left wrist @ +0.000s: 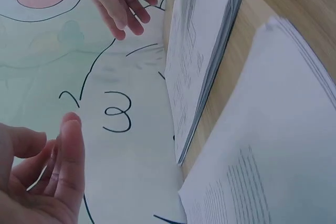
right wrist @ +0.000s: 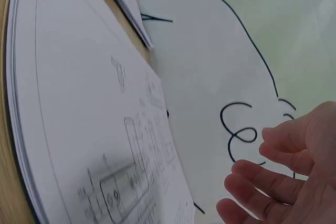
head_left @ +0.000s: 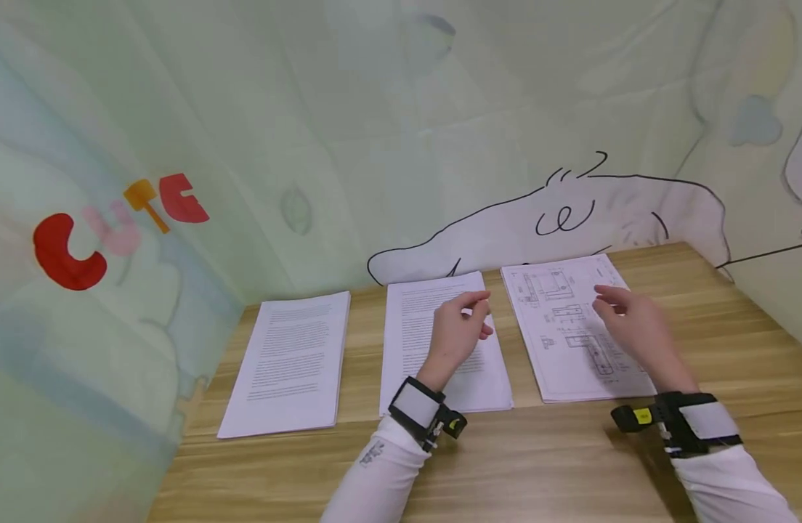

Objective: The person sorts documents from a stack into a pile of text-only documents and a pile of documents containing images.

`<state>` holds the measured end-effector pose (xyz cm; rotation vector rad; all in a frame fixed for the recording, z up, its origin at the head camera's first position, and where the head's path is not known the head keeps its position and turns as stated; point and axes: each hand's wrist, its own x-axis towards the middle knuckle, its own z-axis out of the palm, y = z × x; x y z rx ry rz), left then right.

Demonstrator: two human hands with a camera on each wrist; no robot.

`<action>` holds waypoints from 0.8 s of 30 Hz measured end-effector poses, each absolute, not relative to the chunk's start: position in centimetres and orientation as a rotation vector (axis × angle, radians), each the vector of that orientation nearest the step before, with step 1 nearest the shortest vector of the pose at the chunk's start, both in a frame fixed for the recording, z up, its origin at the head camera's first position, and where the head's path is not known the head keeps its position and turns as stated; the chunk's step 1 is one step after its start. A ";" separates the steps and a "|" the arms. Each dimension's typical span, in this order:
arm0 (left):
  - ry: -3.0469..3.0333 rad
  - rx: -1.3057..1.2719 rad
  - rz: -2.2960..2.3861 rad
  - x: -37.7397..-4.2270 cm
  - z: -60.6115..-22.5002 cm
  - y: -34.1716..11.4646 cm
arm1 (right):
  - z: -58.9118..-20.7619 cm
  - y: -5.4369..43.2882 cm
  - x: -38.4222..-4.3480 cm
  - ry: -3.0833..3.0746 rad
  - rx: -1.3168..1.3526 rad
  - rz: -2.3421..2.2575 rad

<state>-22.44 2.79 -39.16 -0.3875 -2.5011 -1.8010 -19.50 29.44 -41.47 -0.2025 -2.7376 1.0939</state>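
Note:
Three paper stacks lie in a row on the wooden table. My left hand point(head_left: 458, 328) hovers over the middle stack of printed text point(head_left: 414, 363), its fingers loosely bent and nothing between them. Over the right stack, which bears technical drawings point(head_left: 558, 363), my right hand point(head_left: 636, 327) hangs in the air, also holding nothing. In the left wrist view the left hand's fingers point(left wrist: 71, 166) are relaxed and apart from the paper. The right wrist view shows the right hand's fingers point(right wrist: 262, 182) loosely curved beside the drawing sheets point(right wrist: 79, 77).
Another stack of text pages point(head_left: 296, 356) lies at the left of the wooden table point(head_left: 505, 465). Behind the table hangs a pale cloth backdrop point(head_left: 349, 145) with cartoon line drawings and coloured letters. Each wrist wears a strapped camera point(head_left: 453, 423).

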 end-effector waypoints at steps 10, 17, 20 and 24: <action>-2.508 -0.343 -1.624 -22.1 -38.7 -4.9 | -41.0 23.2 -19.1 -2.647 0.045 1.218; -2.447 -0.255 -1.499 -21.4 -38.4 -10.2 | -40.8 19.8 -18.8 -2.588 0.133 1.456; -2.466 -0.213 -1.416 -21.0 -38.3 -12.5 | -40.8 18.3 -18.7 -2.560 0.137 1.552; -2.489 -0.152 -1.318 -20.7 -38.2 -15.2 | -40.9 16.4 -19.0 -2.543 0.128 1.658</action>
